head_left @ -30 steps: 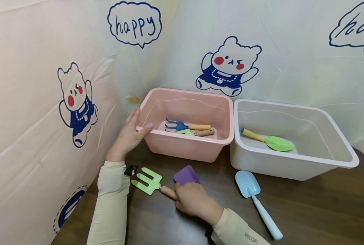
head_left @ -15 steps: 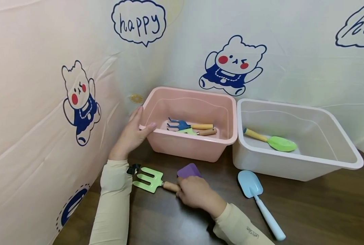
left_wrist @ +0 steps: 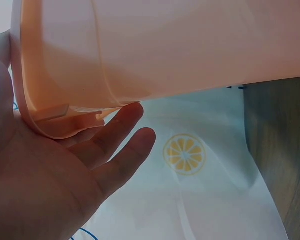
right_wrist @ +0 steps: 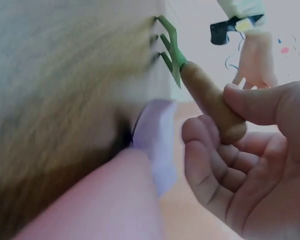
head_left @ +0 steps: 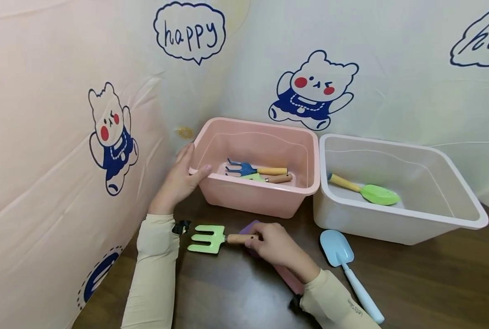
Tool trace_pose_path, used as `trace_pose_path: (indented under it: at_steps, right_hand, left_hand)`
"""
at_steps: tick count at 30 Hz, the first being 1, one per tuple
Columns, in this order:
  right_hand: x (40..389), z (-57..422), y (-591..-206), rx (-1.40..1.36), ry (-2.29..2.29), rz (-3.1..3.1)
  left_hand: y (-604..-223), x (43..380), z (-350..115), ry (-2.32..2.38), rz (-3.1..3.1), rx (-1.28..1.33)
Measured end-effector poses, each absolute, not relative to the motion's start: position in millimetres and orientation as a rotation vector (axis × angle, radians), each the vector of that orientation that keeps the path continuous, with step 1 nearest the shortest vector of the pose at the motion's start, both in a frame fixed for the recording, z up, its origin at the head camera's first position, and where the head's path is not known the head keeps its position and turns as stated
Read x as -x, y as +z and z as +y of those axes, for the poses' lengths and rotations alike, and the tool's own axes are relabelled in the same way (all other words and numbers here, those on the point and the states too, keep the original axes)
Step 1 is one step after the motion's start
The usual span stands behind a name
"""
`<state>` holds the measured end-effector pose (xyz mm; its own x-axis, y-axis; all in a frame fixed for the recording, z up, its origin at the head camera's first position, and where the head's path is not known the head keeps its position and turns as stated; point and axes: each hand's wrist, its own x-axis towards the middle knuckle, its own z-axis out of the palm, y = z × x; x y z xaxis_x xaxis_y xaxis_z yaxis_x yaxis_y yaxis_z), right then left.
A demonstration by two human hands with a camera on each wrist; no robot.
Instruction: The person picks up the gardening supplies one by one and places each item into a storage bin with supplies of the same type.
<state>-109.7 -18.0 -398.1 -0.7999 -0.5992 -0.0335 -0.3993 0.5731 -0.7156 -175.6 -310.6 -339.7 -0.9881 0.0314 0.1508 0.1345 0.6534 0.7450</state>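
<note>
My left hand (head_left: 174,185) grips the left rim of a pink plastic bin (head_left: 248,197), thumb over the front corner and fingers along the outside. A light-green three-tined hand fork (head_left: 209,239) is pinched by the end of its wooden handle (right_wrist: 210,97) between the thumb and fingers of my right hand (head_left: 281,249). Its tines point left, close over the table. Under the right hand lies a toy shovel with a purple blade (right_wrist: 157,140) and pink handle (head_left: 289,279), partly hidden. Inside the bin are a blue hand rake (head_left: 242,169) and another green tool (head_left: 252,177) with a wooden handle.
A light-grey bin (head_left: 364,221) stands right of the pink one, holding a green trowel (head_left: 379,194) with a yellow handle. In front of it a light-blue shovel (head_left: 337,249) lies on the dark wooden table (head_left: 224,292). Printed cloth (head_left: 244,82) hangs behind and left.
The right hand has lifted the fork's handle end and moved it slightly right and away from me, uncovering the pink shovel handle. The left hand keeps its hold on the bin.
</note>
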Motion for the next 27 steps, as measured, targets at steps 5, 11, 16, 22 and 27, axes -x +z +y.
trace_pose_path:
  at_steps: [5, 11, 16, 22, 27]
  right_hand:
    - [115, -3, -396, 0.727, -1.259, 2.490]
    - [118, 16, -386, 0.684, -1.420, 2.420]
    - [123, 32, -376, 0.700, -1.513, 2.391]
    - [123, 44, -364, 0.680, -1.556, 2.393]
    - [121, 50, -354, 0.663, -1.578, 2.412]
  left_hand:
    - [-342, 176, -310, -1.252, -2.743, 0.132]
    - [-343, 178, -311, -1.246, -2.733, 0.146]
    - [-342, 178, -311, -1.263, -2.725, 0.150]
    - [-342, 178, -310, -1.261, -2.709, 0.162]
    - [-342, 178, -310, -1.263, -2.712, 0.149]
